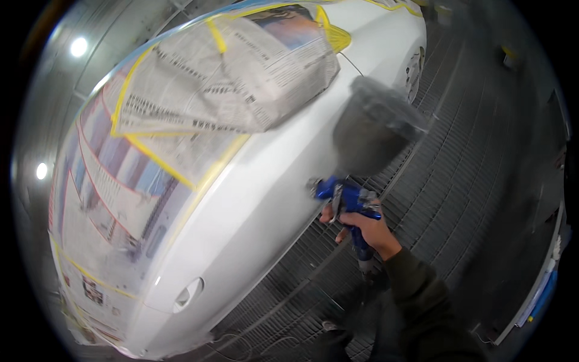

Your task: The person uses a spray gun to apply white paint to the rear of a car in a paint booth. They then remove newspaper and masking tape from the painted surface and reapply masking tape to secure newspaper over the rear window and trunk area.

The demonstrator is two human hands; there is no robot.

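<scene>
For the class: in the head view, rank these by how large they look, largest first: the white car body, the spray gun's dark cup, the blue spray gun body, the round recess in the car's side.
1. white car body
2. dark cup, though nearness to the camera inflates it
3. blue spray gun body
4. round recess

The car body (253, 199) is smooth, glossy white painted metal that catches the lamps. Its windows are covered with matt, creased newspaper (235, 72), held along its edges by yellow paper tape (158, 160). The spray gun (347, 202) in the right hand (371, 229) has a shiny blue metallic body and a dull, dark plastic cup (374, 130). The floor (458, 169) is rough grey metal grating. The sleeve (422, 295) is dark matt cloth.
</scene>
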